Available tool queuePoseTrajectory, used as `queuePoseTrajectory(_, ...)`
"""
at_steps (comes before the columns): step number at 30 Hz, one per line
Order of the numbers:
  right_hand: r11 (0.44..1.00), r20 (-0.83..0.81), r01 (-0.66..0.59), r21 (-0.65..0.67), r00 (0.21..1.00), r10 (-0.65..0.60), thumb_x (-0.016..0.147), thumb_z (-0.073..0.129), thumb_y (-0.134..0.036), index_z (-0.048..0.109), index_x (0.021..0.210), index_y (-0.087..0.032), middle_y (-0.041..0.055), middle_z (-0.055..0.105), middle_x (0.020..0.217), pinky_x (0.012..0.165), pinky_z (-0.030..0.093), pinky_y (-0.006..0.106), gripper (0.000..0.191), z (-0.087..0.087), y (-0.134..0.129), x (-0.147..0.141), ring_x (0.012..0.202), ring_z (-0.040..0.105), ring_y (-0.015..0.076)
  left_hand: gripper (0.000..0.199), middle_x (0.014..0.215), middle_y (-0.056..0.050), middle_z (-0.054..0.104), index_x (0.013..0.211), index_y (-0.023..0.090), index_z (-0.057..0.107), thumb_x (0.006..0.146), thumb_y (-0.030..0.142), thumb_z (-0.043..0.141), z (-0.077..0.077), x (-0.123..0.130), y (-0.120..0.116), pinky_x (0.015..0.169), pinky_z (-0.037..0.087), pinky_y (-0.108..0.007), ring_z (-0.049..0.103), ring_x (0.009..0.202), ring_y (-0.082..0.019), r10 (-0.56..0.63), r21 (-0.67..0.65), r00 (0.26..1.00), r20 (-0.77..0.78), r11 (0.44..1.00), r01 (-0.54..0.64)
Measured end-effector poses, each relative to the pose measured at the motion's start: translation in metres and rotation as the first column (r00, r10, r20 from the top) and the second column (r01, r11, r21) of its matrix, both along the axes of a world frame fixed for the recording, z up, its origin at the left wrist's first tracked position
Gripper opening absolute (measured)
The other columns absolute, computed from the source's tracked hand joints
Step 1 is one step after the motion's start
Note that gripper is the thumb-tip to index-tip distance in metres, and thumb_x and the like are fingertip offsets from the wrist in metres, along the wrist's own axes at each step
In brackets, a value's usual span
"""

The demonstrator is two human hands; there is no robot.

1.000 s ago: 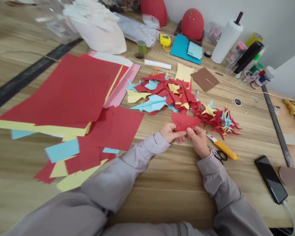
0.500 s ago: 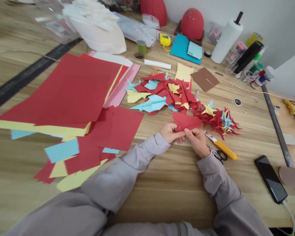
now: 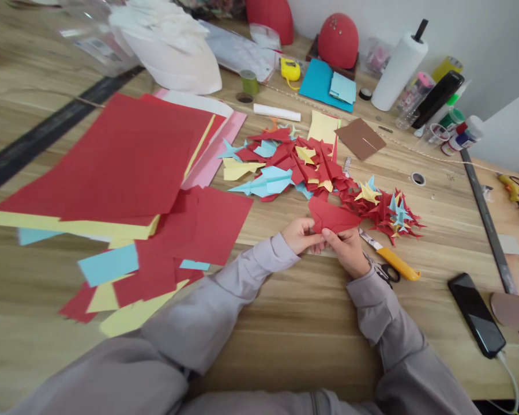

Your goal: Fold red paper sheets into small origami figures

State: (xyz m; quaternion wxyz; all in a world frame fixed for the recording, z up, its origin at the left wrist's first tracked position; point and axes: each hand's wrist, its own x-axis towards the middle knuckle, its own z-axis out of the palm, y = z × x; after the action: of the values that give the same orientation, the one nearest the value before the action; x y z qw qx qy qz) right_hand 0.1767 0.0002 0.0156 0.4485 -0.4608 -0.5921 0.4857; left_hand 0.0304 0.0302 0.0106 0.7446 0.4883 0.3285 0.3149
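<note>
Between my two hands is a piece of folded red paper (image 3: 334, 216), with creases across its face. My left hand (image 3: 301, 235) pinches its lower left corner, thumb on top. My right hand (image 3: 346, 248) grips the lower edge, its thumb close to the left thumb; most of its other fingers are hidden beneath the paper. Just beyond the hands lies a heap of folded paper planes (image 3: 285, 161) in red, blue and yellow. Smaller spiky folded paper pieces (image 3: 389, 210) are piled to the right of it.
Large red sheets (image 3: 112, 155) and cut paper pieces (image 3: 108, 264) cover the left. A yellow-handled cutter (image 3: 398, 264) and black scissors (image 3: 389, 274) lie by my right wrist. Farther right is a phone (image 3: 477, 315) on a cable. Bottles (image 3: 462, 135) stand at the back right.
The folded red paper has shifted slightly to the right and turned a little in my fingers. Both hands stay nearly in place, and the things on the table have not moved.
</note>
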Motion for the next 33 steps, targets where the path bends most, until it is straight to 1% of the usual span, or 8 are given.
queuePoseTrajectory(4, 1.000, 0.005, -0.028, 0.006, 1.000, 0.028, 0.080, 0.057, -0.044, 0.056, 0.047, -0.018, -0.0002, 0.057, 0.048, 0.050, 0.042, 0.022, 0.042, 0.0002, 0.0005, 0.0001, 0.048, 0.051, 0.0102, 0.044, 0.048, -0.001, 0.059, 0.062, 0.010, 0.057, 0.056, 0.049, 0.076, -0.0006, -0.0002, 0.0001, 0.039, 0.043, -0.019, 0.055, 0.040, -0.009, -0.014, 0.003, 1.000, -0.009, 1.000, 0.014)
queuePoseTrajectory(7, 1.000, 0.029, -0.017, -0.010, 0.999, 0.017, 0.079, 0.056, -0.047, 0.057, 0.047, -0.018, -0.0002, 0.056, 0.047, 0.049, 0.042, 0.022, 0.044, -0.0017, 0.0000, 0.0010, 0.047, 0.050, 0.0102, 0.046, 0.047, 0.000, 0.059, 0.061, 0.010, 0.057, 0.055, 0.051, 0.076, 0.0004, -0.0006, 0.0004, 0.039, 0.043, -0.019, 0.054, 0.039, -0.009, -0.012, 0.004, 1.000, -0.012, 1.000, 0.012)
queuePoseTrajectory(14, 0.972, 0.075, 0.178, -0.151, 0.983, -0.168, 0.076, 0.052, -0.060, 0.056, 0.042, -0.016, -0.0014, 0.047, 0.035, 0.037, 0.030, 0.020, 0.056, -0.0046, -0.0011, 0.0027, 0.035, 0.038, 0.0062, 0.044, 0.049, -0.001, 0.061, 0.062, 0.010, 0.058, 0.054, 0.049, 0.076, 0.0038, -0.0024, 0.0001, 0.041, 0.044, -0.019, 0.055, 0.040, -0.009, -0.048, -0.041, 0.999, 0.007, 0.998, 0.048)
queuePoseTrajectory(19, 0.968, 0.053, 0.195, -0.159, 0.981, -0.189, 0.074, 0.054, -0.061, 0.054, 0.040, -0.017, -0.0017, 0.046, 0.034, 0.037, 0.029, 0.020, 0.056, -0.0031, 0.0002, 0.0023, 0.033, 0.037, 0.0058, 0.042, 0.051, -0.002, 0.062, 0.063, 0.010, 0.059, 0.056, 0.048, 0.075, 0.0050, -0.0021, 0.0009, 0.041, 0.043, -0.019, 0.056, 0.041, -0.010, -0.062, -0.022, 0.998, 0.009, 0.998, 0.062)
queuePoseTrajectory(22, 0.978, 0.055, 0.149, -0.144, 0.988, -0.143, 0.076, 0.052, -0.060, 0.055, 0.041, -0.017, -0.0014, 0.047, 0.035, 0.038, 0.031, 0.020, 0.056, -0.0008, -0.0001, 0.0020, 0.035, 0.038, 0.0065, 0.041, 0.051, -0.003, 0.062, 0.063, 0.010, 0.059, 0.057, 0.047, 0.075, 0.0043, -0.0019, 0.0014, 0.042, 0.043, -0.020, 0.057, 0.043, -0.010, -0.071, -0.011, 0.997, 0.009, 0.997, 0.071)
queuePoseTrajectory(27, 0.996, 0.028, -0.064, -0.060, 0.997, 0.065, 0.080, 0.052, -0.052, 0.055, 0.045, -0.018, 0.0002, 0.056, 0.045, 0.046, 0.038, 0.022, 0.049, 0.0048, -0.0007, 0.0000, 0.042, 0.047, 0.0088, 0.038, 0.050, -0.003, 0.062, 0.061, 0.010, 0.059, 0.058, 0.044, 0.075, 0.0014, -0.0020, 0.0016, 0.042, 0.043, -0.020, 0.057, 0.044, -0.011, -0.072, -0.010, 0.997, -0.002, 0.997, 0.072)
queuePoseTrajectory(30, 0.996, -0.014, -0.073, -0.059, 0.997, 0.072, 0.082, 0.052, -0.049, 0.054, 0.046, -0.018, -0.0002, 0.056, 0.046, 0.048, 0.040, 0.022, 0.047, 0.0046, -0.0014, -0.0004, 0.045, 0.050, 0.0095, 0.035, 0.051, -0.003, 0.063, 0.062, 0.010, 0.061, 0.059, 0.042, 0.075, 0.0013, -0.0030, 0.0028, 0.042, 0.042, -0.019, 0.057, 0.045, -0.010, -0.095, -0.014, 0.995, 0.001, 0.995, 0.095)
queuePoseTrajectory(33, 0.994, -0.027, -0.029, -0.104, 0.999, 0.026, 0.081, 0.053, -0.049, 0.053, 0.047, -0.018, -0.0015, 0.053, 0.043, 0.046, 0.039, 0.022, 0.047, 0.0019, -0.0032, -0.0001, 0.042, 0.047, 0.0087, 0.034, 0.052, -0.004, 0.063, 0.061, 0.009, 0.062, 0.059, 0.040, 0.075, 0.0020, -0.0045, 0.0040, 0.043, 0.042, -0.019, 0.058, 0.045, -0.011, -0.124, -0.012, 0.992, -0.007, 0.992, 0.124)
